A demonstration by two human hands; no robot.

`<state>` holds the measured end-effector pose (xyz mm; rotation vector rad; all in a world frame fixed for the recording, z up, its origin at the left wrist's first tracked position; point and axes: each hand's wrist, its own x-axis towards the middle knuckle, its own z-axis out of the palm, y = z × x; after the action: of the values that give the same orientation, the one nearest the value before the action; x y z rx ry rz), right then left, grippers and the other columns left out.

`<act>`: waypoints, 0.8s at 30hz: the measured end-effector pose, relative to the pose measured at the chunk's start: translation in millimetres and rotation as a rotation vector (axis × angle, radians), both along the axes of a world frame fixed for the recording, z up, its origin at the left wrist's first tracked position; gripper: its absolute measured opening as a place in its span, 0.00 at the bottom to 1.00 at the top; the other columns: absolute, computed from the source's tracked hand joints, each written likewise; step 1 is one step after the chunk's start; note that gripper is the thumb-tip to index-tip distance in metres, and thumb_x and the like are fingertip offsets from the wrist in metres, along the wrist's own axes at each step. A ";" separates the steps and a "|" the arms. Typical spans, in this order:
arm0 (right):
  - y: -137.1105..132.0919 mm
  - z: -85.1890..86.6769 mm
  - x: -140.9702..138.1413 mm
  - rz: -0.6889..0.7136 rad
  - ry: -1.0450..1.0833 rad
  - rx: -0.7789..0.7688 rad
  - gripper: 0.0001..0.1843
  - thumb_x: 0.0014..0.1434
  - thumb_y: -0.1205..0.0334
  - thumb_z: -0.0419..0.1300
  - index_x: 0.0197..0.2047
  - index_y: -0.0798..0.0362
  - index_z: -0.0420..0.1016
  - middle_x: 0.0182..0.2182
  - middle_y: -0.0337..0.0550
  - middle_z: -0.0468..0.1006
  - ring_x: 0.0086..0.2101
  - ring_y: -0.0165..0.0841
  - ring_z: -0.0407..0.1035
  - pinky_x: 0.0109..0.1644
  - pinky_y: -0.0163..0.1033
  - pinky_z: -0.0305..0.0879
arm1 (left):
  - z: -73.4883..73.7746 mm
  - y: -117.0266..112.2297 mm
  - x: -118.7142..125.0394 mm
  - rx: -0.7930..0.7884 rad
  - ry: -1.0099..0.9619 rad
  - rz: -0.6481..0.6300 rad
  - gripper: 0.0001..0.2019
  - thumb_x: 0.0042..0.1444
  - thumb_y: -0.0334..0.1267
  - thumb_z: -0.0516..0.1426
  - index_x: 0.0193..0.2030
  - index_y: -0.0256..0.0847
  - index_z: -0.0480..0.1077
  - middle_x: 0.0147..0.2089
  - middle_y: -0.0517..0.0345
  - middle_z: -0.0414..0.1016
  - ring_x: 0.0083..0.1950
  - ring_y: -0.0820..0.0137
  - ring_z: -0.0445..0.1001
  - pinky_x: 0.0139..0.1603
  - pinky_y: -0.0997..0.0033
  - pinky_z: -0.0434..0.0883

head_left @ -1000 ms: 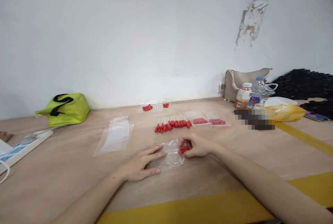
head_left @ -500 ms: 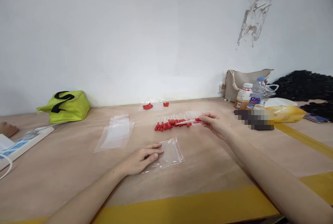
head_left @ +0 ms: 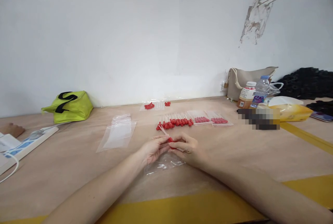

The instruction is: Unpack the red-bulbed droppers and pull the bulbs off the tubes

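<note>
My left hand (head_left: 156,149) and my right hand (head_left: 186,147) meet low over the table, fingers closed around a small bunch of red-headed sticks (head_left: 171,140). The thin pale stems point up and away. Below my hands lies a clear zip bag (head_left: 163,165), partly covered by them. Just beyond is a row of more red-headed sticks (head_left: 179,122), heads toward me. To its right lie two filled zip bags (head_left: 202,120) with red heads showing inside. A stack of flat clear bags (head_left: 117,134) rests to the left.
A clear bag with red pieces (head_left: 149,106) lies near the wall. At left are a yellow-green bag (head_left: 71,108), a power strip (head_left: 28,145) and another person's hand (head_left: 14,129). Bottles (head_left: 246,95), a beige bag (head_left: 235,87) and a yellow tissue pack (head_left: 291,109) stand right.
My right hand has come from the row toward me, bringing red-headed sticks. My left hand has lifted off the clear bag and now grips the sticks too. The filled bags now show.
</note>
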<state>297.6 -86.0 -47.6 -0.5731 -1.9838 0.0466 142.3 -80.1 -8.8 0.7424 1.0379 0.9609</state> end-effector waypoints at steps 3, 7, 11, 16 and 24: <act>2.0 -3.2 -1.4 0.029 -0.006 0.034 0.06 0.54 0.63 0.56 0.35 0.51 0.73 0.31 0.44 0.71 0.30 0.27 0.67 0.32 0.32 0.67 | -7.3 -0.1 0.5 0.052 0.062 0.009 0.04 0.52 0.29 0.56 0.26 0.35 0.68 0.28 0.55 0.75 0.30 0.74 0.75 0.35 0.78 0.73; 0.4 1.9 1.6 -0.005 -0.085 0.010 0.10 0.52 0.59 0.59 0.40 0.50 0.73 0.35 0.43 0.72 0.30 0.26 0.67 0.34 0.32 0.65 | -4.2 15.3 -11.5 0.174 0.238 0.003 0.03 0.48 0.30 0.59 0.26 0.35 0.68 0.26 0.57 0.74 0.27 0.75 0.74 0.33 0.77 0.72; 0.6 15.0 15.2 -0.155 -0.080 -0.105 0.07 0.54 0.59 0.57 0.34 0.51 0.74 0.31 0.41 0.72 0.29 0.26 0.66 0.32 0.31 0.62 | 15.7 60.9 -40.2 0.211 0.425 0.004 0.04 0.45 0.30 0.60 0.26 0.34 0.68 0.18 0.62 0.71 0.20 0.77 0.70 0.28 0.77 0.68; 6.9 18.3 34.6 -0.260 -0.107 -0.268 0.05 0.52 0.62 0.57 0.28 0.51 0.74 0.27 0.39 0.70 0.27 0.27 0.64 0.30 0.31 0.58 | 27.9 118.8 -56.8 0.121 0.695 -0.054 0.04 0.49 0.31 0.58 0.31 0.31 0.68 0.25 0.59 0.71 0.25 0.75 0.70 0.30 0.73 0.68; 11.3 13.1 36.8 -0.258 -0.087 -0.436 0.07 0.50 0.63 0.58 0.24 0.54 0.74 0.20 0.37 0.71 0.22 0.25 0.62 0.27 0.30 0.55 | 17.8 139.9 -37.6 0.087 0.900 -0.159 0.14 0.57 0.39 0.52 0.49 0.36 0.63 0.48 0.51 0.66 0.45 0.67 0.69 0.43 0.61 0.69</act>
<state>334.4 -74.7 -34.5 -1.1245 -1.9761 0.3043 104.6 59.9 9.0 1.3669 1.6787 0.5154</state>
